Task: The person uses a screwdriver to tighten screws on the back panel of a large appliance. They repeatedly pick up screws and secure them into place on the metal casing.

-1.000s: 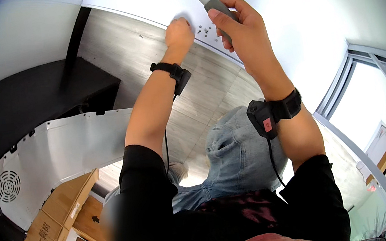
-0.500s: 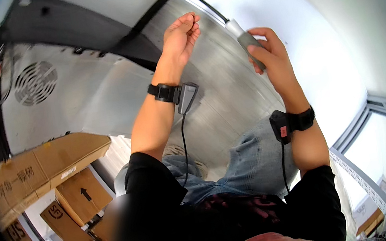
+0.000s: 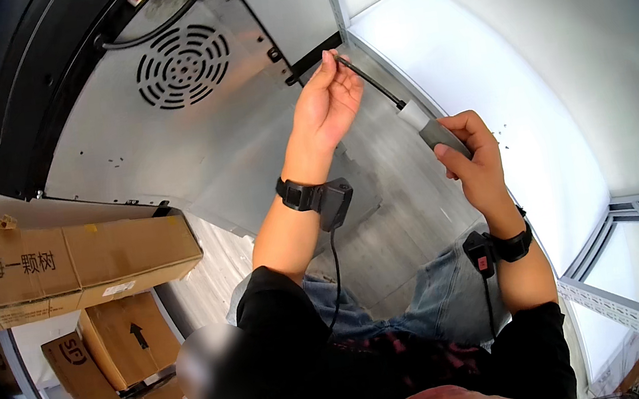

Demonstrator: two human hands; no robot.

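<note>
My right hand is closed round the grey and white handle of a slim powered screwdriver. Its long dark shaft points up and left, away from me. My left hand is raised with thumb and forefinger pinched at the tip of that shaft, the other fingers curled loosely. Anything small inside the pinch is too tiny to make out. Left of my left hand stands a large grey metal panel, which has a round slotted vent and dark fittings along its edges.
A long cardboard box lies at the left, above a shelf of smaller boxes. On the right is a bright white surface with small dark specks. A grey metal frame stands at the lower right.
The view has turned, bringing the vented panel closer to the middle. My hands were apart; now the screwdriver's tip meets my left fingertips. Both hands keep their grips.
</note>
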